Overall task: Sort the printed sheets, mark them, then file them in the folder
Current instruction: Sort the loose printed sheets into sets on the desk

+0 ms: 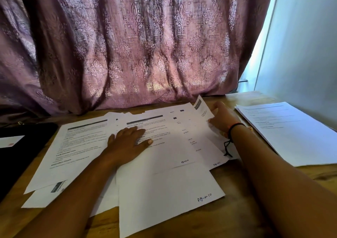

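Wooden desk (230,179) across the lower frame, backed by a mauve patterned curtain (136,46) filling the upper frame; pale wall (300,37) at upper right. At centre, printed sheets (164,146) fanned loosely and overlapping, the nearest marked by hand at its lower right corner. Left hand (127,143) flat on the spread, fingers straight, gripping nothing. Right hand (222,119) at centre right, pinching a lifted sheet (201,108) at the spread's upper right; black band (235,126) on that wrist. Separate neat stack (291,132) at right. Dark flat item (21,146) at left edge, identity unclear.
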